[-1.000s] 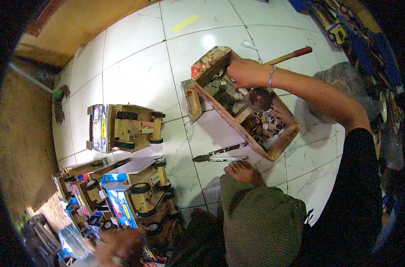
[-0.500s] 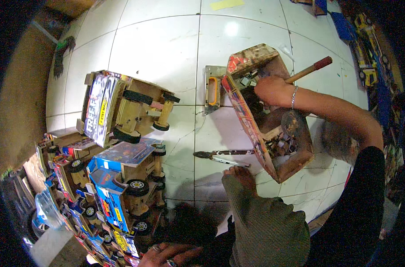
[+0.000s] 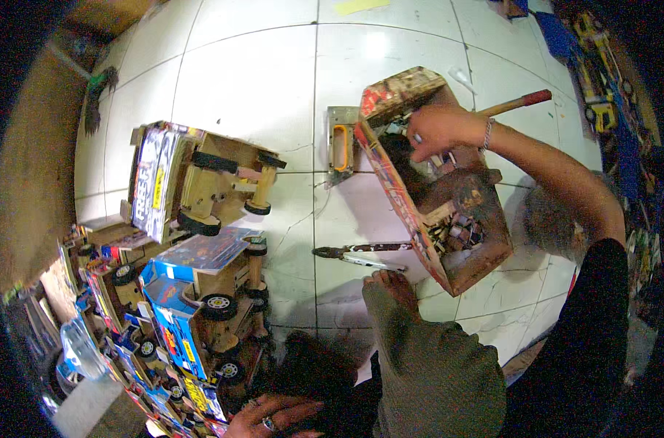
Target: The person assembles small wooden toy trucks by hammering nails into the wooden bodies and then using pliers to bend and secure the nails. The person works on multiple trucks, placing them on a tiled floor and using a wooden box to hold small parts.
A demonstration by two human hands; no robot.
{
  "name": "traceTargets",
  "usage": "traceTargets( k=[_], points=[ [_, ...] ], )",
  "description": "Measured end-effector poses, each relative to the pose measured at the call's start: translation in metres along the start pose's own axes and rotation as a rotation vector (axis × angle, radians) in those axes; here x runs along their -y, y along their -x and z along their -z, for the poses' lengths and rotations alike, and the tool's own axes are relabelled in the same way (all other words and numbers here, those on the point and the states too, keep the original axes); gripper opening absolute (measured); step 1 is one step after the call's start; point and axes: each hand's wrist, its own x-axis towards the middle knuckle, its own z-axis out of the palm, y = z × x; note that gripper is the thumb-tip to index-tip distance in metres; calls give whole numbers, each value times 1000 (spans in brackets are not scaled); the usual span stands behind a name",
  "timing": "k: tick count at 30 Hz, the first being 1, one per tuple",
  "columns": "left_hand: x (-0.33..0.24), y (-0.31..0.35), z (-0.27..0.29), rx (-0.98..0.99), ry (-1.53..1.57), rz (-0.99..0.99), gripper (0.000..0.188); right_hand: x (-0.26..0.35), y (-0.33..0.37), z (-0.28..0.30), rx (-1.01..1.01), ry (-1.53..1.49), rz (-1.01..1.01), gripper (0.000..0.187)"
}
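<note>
My right hand (image 3: 443,133), with a bracelet at its wrist, reaches into an open wooden box (image 3: 396,188). Its fingers are curled down among small metal pieces; whatever they pinch is hidden. Dark tools and more small pieces (image 3: 459,235) lie in the near part of the box. A wooden handle with a red end (image 3: 525,104) sticks out over the far right side. Low in the picture, my left hand (image 3: 277,416) rests by my dark clothing, its ringed fingers stretched out and holding nothing.
Left of the box lies a staple gun (image 3: 341,146) with a yellow-orange grip. Pliers (image 3: 335,252) and a slim white stick (image 3: 375,263) lie by my foot (image 3: 394,286). A wooden toy truck (image 3: 200,179) lies tipped over, with a blue toy truck (image 3: 175,292) and several others nearer.
My right hand has shifted slightly left and up within the box, showing more of its fingers. The red-ended handle has tilted a little. My left hand has barely moved.
</note>
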Motion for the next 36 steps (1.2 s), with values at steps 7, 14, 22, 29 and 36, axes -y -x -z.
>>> traceTargets(
  k=[7, 14, 22, 29, 36],
  points=[
    [-10, -2, 3, 12, -8, -23, 37, 14, 34, 32, -51, -482, -17, 36],
    [-35, 2, 28, -193, -86, -113, 31, 100, 103, 104, -367, -1012, 137, 33],
    [-51, -20, 60, -684, 647, -264, 34, 248, 148, 161, -280, -1088, 383, 34],
    [-29, 39, 70, -754, 390, -397, 28, 319, 172, 158, -257, -1201, 360, 35],
    [56, 157, 129, -909, 322, -455, 30, 241, 143, 166, -1041, -1395, 445, 41]
  ],
)
